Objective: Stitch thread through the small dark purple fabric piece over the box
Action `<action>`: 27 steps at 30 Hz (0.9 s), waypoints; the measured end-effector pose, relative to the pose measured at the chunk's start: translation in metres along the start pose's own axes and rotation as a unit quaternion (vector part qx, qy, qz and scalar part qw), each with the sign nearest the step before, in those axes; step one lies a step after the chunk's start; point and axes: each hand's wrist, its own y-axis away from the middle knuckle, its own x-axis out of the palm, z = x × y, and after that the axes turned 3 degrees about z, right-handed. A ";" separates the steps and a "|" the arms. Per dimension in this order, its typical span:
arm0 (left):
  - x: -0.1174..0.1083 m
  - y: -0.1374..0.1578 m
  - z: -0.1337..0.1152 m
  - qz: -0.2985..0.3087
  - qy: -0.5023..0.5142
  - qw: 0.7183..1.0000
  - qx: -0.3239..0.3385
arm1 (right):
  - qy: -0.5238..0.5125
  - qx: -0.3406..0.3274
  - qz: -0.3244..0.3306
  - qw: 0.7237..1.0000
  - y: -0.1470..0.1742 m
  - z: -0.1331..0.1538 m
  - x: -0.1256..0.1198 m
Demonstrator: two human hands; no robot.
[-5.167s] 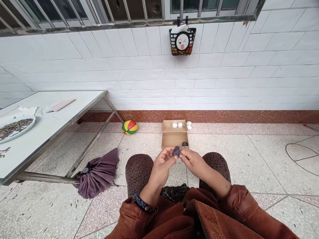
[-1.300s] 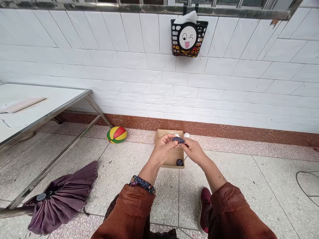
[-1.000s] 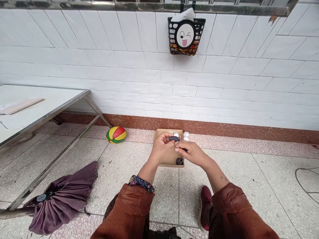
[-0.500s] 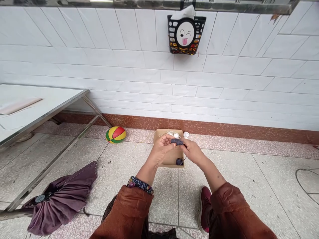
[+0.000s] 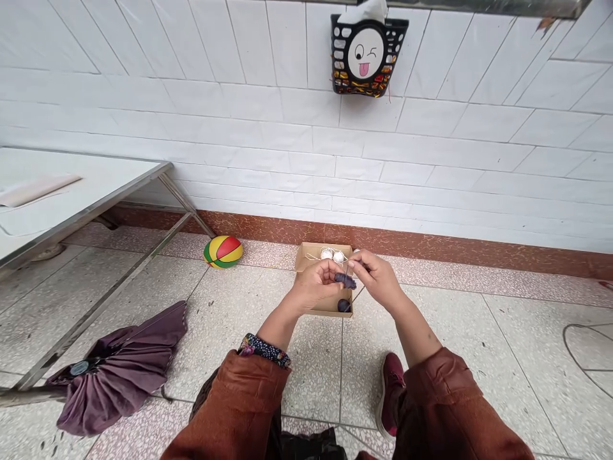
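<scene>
My left hand [image 5: 316, 286] is closed on a small wound bundle of dark purple-grey yarn [image 5: 345, 280], its fingers and thumb gripping the left end. Just to the right and slightly higher, my right hand [image 5: 377, 278] pinches a strand of that yarn, which runs from the bundle to the fingertips. Both hands are above a shallow cardboard box [image 5: 312, 250]. Inside the box lie a dark ball of yarn [image 5: 343, 305] near the front right corner and white yarn balls [image 5: 326, 253] at the back. My forearms and hands hide part of the box.
A striped ball [image 5: 223, 251] lies on the floor beside a metal-legged table [image 5: 110, 172]. A folded purple umbrella [image 5: 122, 374] is at the lower left. On the white tiled wall hangs a black basket [image 5: 368, 57]. A thin wire loop [image 5: 569, 348] is at the right.
My right hand has moved off the bundle, up and to the right, drawing out a strand. The bundle has tilted in my left hand. The view has shifted slightly.
</scene>
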 end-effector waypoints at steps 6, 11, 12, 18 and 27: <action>0.001 -0.002 0.000 -0.055 0.105 0.992 0.034 | 0.035 0.031 0.048 0.998 0.003 -0.025 0.021; -0.005 -0.009 0.007 -0.167 0.057 0.983 0.054 | 0.124 0.001 0.116 0.985 0.009 -0.015 0.027; -0.006 -0.010 0.008 -0.174 0.030 0.983 0.059 | 0.134 -0.010 0.128 0.983 0.010 -0.011 0.026; -0.008 -0.011 0.012 -0.148 -0.138 0.978 0.053 | 0.101 -0.069 0.132 0.984 0.009 0.007 0.011; 0.000 0.005 -0.004 0.035 0.006 0.999 -0.013 | 0.004 -0.004 -0.008 1.000 0.002 -0.013 0.007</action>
